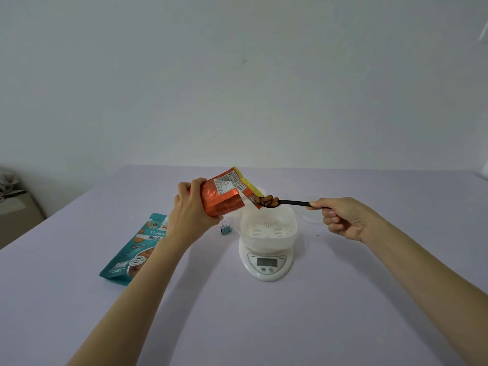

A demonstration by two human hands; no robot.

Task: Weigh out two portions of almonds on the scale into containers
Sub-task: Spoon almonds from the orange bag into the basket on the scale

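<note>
The left hand's (190, 207) fingers grip one orange almond bag (224, 196), mouth tilted down-right above one white container (291, 216) on the scale (266, 262). The right hand's (340, 217) fingers pinch one black spoon (293, 202), lying crosswise and heaped with almonds (268, 200). One teal bag (132, 249) lies on the worktop (237, 326).

A pale lilac tabletop (237, 326) fills the lower half of the view and meets a plain off-white wall (237, 88) at its far edge. A small teal binder clip (226, 229) stands on the tabletop near the centre, wire handles raised. To its left, a teal printed pouch (126, 260) lies flat, face up and partly hidden. A small dark speck (317, 235) sits on the tabletop to the right. Beyond the left edge stands a brown cardboard box (18, 215) with crumpled items (9, 184) on top. The wall carries one short dark mark (244, 61).
</note>
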